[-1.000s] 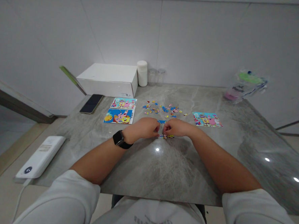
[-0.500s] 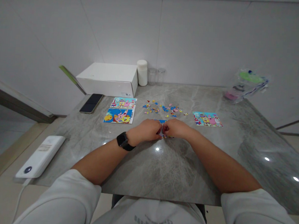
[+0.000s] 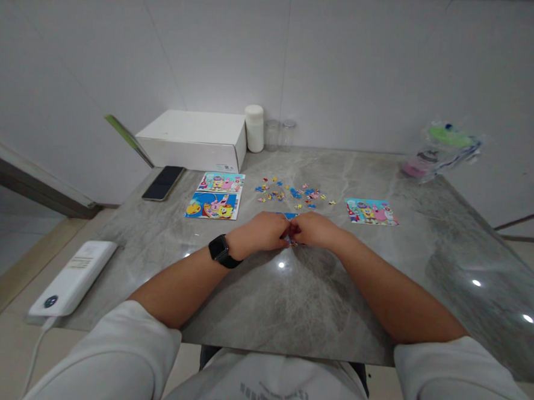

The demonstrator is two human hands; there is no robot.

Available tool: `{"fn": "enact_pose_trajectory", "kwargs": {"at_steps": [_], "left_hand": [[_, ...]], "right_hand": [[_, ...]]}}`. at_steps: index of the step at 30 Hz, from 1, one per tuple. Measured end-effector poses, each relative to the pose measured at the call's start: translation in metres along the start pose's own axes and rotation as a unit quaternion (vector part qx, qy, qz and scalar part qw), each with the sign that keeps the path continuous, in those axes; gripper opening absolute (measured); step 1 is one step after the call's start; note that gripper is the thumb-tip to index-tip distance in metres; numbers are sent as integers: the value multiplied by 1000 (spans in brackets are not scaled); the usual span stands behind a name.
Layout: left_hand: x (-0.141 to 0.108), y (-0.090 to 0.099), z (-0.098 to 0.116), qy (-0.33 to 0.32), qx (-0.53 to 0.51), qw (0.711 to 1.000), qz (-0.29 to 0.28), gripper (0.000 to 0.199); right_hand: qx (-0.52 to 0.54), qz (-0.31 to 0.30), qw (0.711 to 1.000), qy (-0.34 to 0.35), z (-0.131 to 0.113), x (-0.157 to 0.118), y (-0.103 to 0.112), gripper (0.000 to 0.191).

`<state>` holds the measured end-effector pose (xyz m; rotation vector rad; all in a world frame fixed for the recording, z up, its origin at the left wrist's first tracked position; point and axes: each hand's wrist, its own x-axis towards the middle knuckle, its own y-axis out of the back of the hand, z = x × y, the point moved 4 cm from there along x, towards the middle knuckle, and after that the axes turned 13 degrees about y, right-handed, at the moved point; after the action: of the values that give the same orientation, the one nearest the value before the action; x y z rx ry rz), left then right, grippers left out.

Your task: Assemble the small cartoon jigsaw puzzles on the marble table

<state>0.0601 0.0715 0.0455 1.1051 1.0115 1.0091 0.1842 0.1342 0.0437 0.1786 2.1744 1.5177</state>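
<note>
Two hands (image 3: pixel 270 231) (image 3: pixel 314 230) at puzzle pieces (image 3: pixel 294 244), one watch (image 3: pixel 219 248)

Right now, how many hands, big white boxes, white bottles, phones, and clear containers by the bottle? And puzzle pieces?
Hands: 2, left hand and right hand
Big white box: 1
White bottle: 1
Phone: 1
Clear containers: 2
Total: 7, without the puzzle pieces, too small to count

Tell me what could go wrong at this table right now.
The left hand and right hand crowd close together around small jigsaw pieces, so either might nudge some out of place. The white power bank lies at the table's near-left edge with its cable hanging down; a snag could drag it off.
</note>
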Motion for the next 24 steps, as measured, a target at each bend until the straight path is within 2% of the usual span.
{"fn": "enact_pose_trajectory", "kwargs": {"at_steps": [11,18,24], "left_hand": [[1,2,-5,3,0,1000,2,29],[4,-4,-3,-19,-11,1000,1,25],[3,-7,0,-15,-12,1000,2,21]], "right_hand": [[15,6,1000,2,4,2,-2,20],[23,25,999,-1,14,-6,8,21],[-10,-31,999,26,8,-7,4,24]]}}
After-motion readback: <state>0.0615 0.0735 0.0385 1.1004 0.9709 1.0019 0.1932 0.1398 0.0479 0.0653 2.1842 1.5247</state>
